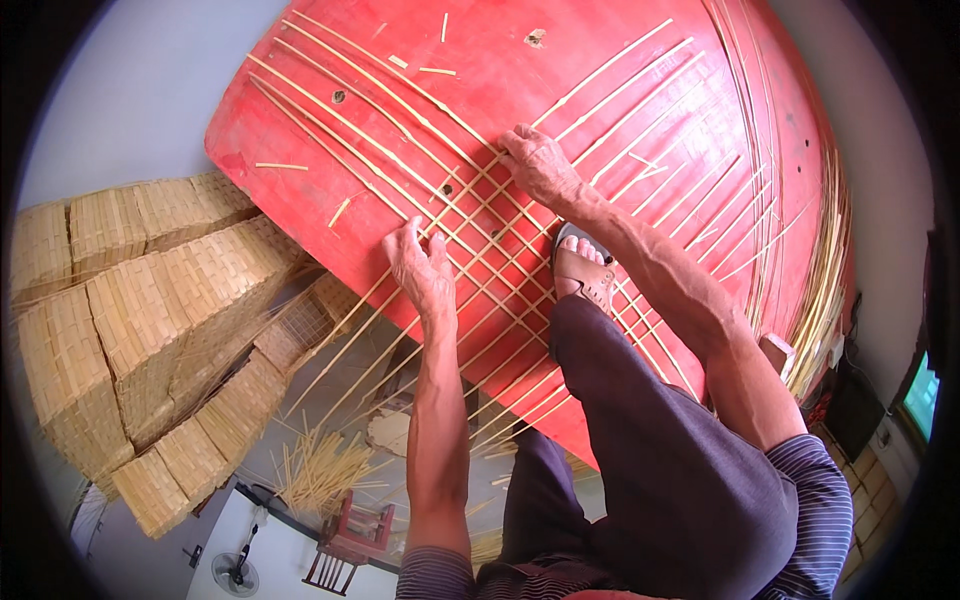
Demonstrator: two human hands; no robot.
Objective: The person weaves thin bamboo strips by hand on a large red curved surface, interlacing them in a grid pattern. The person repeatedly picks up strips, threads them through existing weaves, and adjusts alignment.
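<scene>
The person's dark-trousered leg [670,440] rises nearest, its sandalled foot [583,270] planted on a red board [300,210] with a rounded left corner, a few small holes and worn pale scuffs. The left hand [420,270] is by the board's near edge, thumb and forefinger narrowly parted at a strip; the right hand [540,168] reaches farther in, fingertips bunched over a crossing. Whether either is gripping, I cannot tell. Between the hands and around the foot lies the open lattice [512,258], made of slim, straw-coloured strips with faint knots, crossed into small diamonds and loose at the ends. Its crossed part makes a band whose long axis runs roughly along the near edge, from the hands past the sandal; one set of strips follows that line toward the far left, the other cuts across it, ends poking over the near edge. Short offcuts [281,166] dot the board's left part, and a thick bundle of strips [825,270] lies along its right edge. Beyond the near edge, a heap of cut strips [320,470] covers some floor; past the left corner stand box-shaped woven pieces [150,310], with a red wooden chair [357,530], a fan [235,572] and pale walls [140,115] about.
</scene>
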